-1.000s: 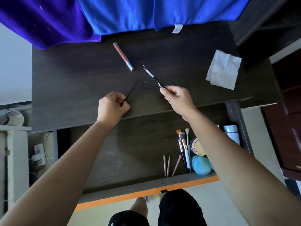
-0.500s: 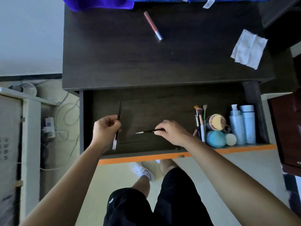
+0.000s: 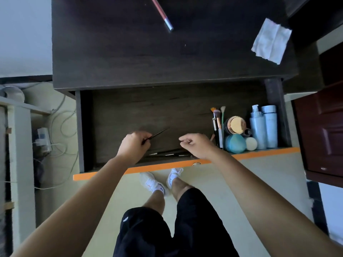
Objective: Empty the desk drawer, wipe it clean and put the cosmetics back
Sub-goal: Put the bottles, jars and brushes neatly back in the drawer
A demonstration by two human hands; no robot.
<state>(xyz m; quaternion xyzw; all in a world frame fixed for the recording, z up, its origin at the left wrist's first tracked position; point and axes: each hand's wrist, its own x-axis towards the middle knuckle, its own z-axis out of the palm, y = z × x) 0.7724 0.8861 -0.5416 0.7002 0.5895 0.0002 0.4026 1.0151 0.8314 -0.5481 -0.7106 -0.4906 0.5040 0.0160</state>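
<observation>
We see the dark wooden drawer (image 3: pixel 148 112) with its orange front edge pulled out from under the dark wooden desk top (image 3: pixel 120 56), and both bare hands reach into it near the front edge. The left hand (image 3: pixel 134 145) is curled round a thin black brush (image 3: pixel 157 133) and pinches it at the lower end; its tip slants up and away towards the drawer's back right. The right hand (image 3: pixel 196 145) hovers just beside the left with its fingers curled in, and we can make out nothing between them. Below and between the two hands a few slim dark brushes (image 3: pixel 167 153) lie flat along the drawer's front edge. The rest of the cosmetics crowd the drawer's right end: a bunch of makeup brushes with pale and orange bristles (image 3: pixel 218 125), a round jar with a tan lid (image 3: pixel 237 125), a teal rounded case (image 3: pixel 234 143), a small white round puff (image 3: pixel 251 143) and two pale blue bottles (image 3: pixel 263 127) against the right wall. On the desk top a pink tube with a silver cap (image 3: pixel 161 13) lies near the back edge, and a folded white wipe (image 3: pixel 271 40) sits towards the right edge, well apart from the tube.
</observation>
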